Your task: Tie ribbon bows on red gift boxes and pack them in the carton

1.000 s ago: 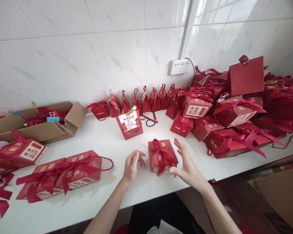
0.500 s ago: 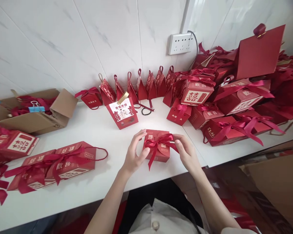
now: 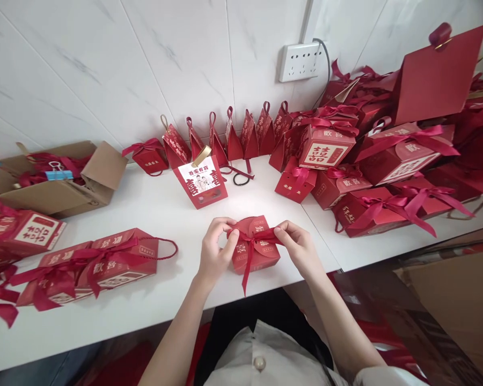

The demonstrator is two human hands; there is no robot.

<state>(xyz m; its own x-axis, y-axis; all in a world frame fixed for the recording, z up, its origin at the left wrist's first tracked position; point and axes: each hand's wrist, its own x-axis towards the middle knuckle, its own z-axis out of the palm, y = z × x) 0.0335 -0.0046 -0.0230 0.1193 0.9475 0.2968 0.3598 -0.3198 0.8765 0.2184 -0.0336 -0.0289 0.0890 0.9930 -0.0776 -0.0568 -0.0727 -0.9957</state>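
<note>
A red gift box [image 3: 261, 261] lies on the white table near its front edge, with a red ribbon [image 3: 249, 262] tied across its top in a bow. At the box's left side my left hand [image 3: 218, 247] pinches the left loop of the ribbon between thumb and fingers. My right hand [image 3: 300, 244] is closed on the right loop, just off the box's right side. One ribbon tail hangs down over the front of the box.
Behind the box stands a red card bag [image 3: 203, 182]. Small triangular bags line the wall. Ribboned boxes [image 3: 326, 147] are piled at the right. At the left are a cardboard box [image 3: 104, 174] and a long red box [image 3: 123, 262].
Both hands have closed on the bow's loops, which are drawn out sideways. The gift box has turned a little and sits slightly nearer to me. The view has shifted slightly.
</note>
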